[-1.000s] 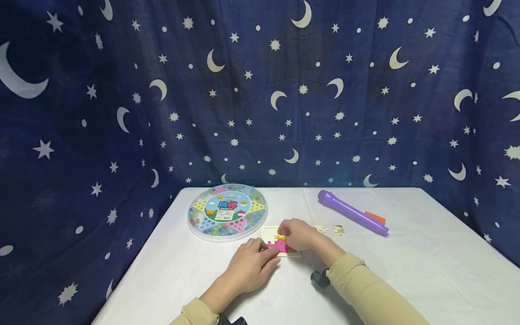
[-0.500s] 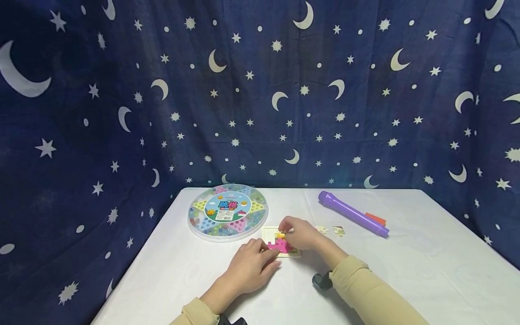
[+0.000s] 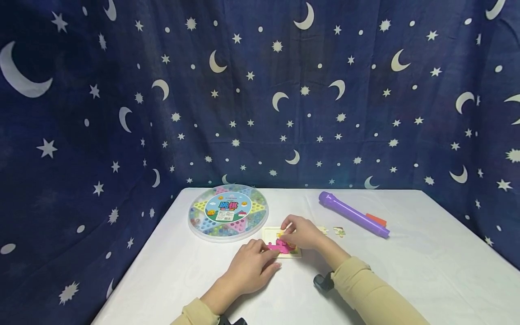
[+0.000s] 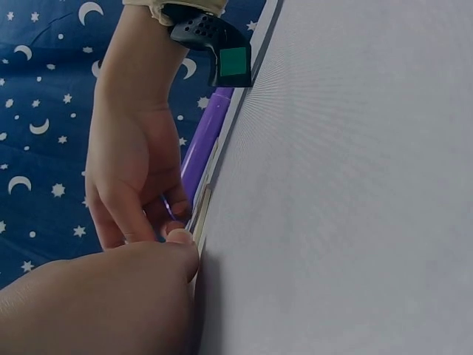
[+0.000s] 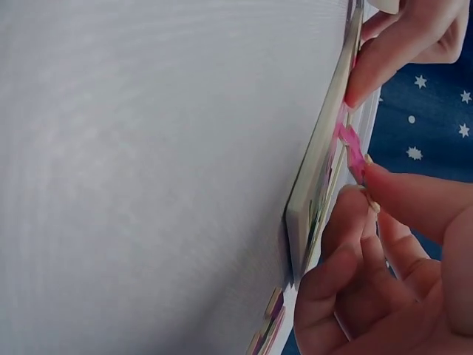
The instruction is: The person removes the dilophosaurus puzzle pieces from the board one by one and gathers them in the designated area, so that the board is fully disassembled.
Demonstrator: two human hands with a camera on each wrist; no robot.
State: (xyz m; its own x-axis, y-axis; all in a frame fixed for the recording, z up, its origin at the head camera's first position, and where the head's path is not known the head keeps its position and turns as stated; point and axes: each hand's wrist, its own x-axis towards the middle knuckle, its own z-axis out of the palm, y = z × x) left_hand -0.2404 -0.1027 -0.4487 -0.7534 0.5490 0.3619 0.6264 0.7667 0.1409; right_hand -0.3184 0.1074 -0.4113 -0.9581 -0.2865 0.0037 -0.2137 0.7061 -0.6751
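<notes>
A small jigsaw puzzle board [image 3: 270, 232] with a pale frame lies on the white table; pink pieces fill its lower part. My left hand [image 3: 249, 266] rests at the board's near left side, a finger pressing on the pink area and the thumb on the table just in front. At the board's right side, my right hand [image 3: 302, 232] pinches a pink puzzle piece [image 5: 355, 151] between thumb and fingers, tilted up off the board in the right wrist view. Part of the board is hidden under both hands.
Loose puzzle pieces [image 3: 339, 231] lie right of the board. A round Chinese checkers box [image 3: 227, 212] stands at the back left. Back right are a purple toy microphone [image 3: 353, 214] and an orange block [image 3: 376, 220]. A starry blue curtain [image 3: 260, 113] closes off the back.
My right hand has shifted slightly right, away from the pink and yellow area. A pink piece now stands tilted in its fingers. The left hand has stayed in place.
</notes>
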